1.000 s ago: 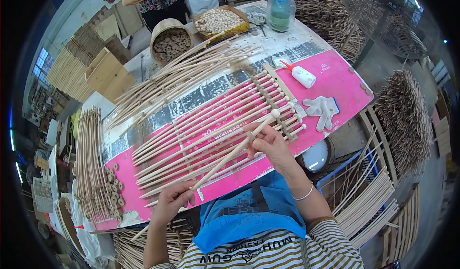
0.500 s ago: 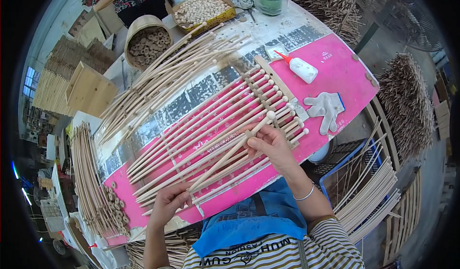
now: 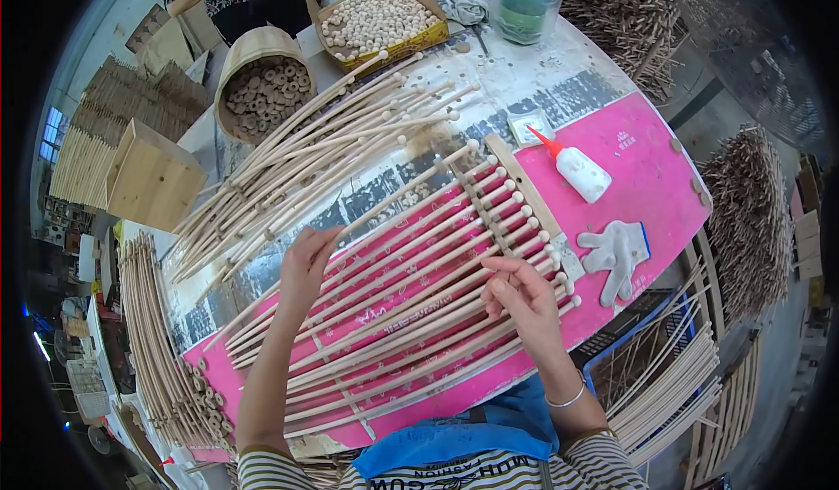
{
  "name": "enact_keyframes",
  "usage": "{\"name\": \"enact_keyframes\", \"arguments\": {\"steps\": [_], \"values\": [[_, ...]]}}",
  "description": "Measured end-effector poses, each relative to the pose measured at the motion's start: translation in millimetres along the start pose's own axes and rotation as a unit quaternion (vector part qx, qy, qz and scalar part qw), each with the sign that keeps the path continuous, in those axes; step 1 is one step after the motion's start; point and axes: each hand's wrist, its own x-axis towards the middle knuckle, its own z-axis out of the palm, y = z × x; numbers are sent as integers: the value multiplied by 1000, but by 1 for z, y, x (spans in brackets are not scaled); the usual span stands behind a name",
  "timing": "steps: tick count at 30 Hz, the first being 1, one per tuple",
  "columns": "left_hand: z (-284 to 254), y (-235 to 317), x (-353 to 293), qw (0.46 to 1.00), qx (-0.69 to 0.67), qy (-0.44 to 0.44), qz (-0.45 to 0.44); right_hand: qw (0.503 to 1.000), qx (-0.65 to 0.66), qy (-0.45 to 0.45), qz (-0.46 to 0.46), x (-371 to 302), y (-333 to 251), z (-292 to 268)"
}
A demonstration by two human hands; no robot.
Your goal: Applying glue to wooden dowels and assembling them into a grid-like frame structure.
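My left hand [image 3: 308,261] is closed on a long wooden stick [image 3: 398,193] with a ball on its far end. The stick slants up to the right along the far side of a row of similar ball-ended sticks [image 3: 411,267]. Those lie side by side over a slotted wooden rack [image 3: 486,215], their balls toward the wooden bar [image 3: 533,197] on the right. Over the near sticks, close to their balls, my right hand [image 3: 524,298] has its fingers loosely bent and apart, with nothing visible in them.
Right of the rack, a glue bottle [image 3: 583,174] and white glove [image 3: 616,258] lie on the pink sheet [image 3: 651,175]. Beyond are loose ball-ended sticks [image 3: 297,162], a bucket of wooden rings [image 3: 225,79] and a tray of balls [image 3: 428,43]. Someone [image 3: 253,1] stands across the table.
The stick that both hands held above the row has moved to its far side, in my left hand alone. My right hand has let go and moved slightly right and nearer.
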Motion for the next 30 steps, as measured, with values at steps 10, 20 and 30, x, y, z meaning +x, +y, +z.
{"name": "enact_keyframes", "arguments": {"steps": [10, 20, 30], "values": [[42, -26, 39, 1000, 2, -23, -2, 999, 15, 8, 37, 11, -4, -5], [55, -24, 41, 987, 117, 47, 99, 999, -10, 16, 41, 16, 0, -10], [51, -23, 34, 979, 160, 35, 124, 999, -15, 21, 47, 13, 5, -9]]}}
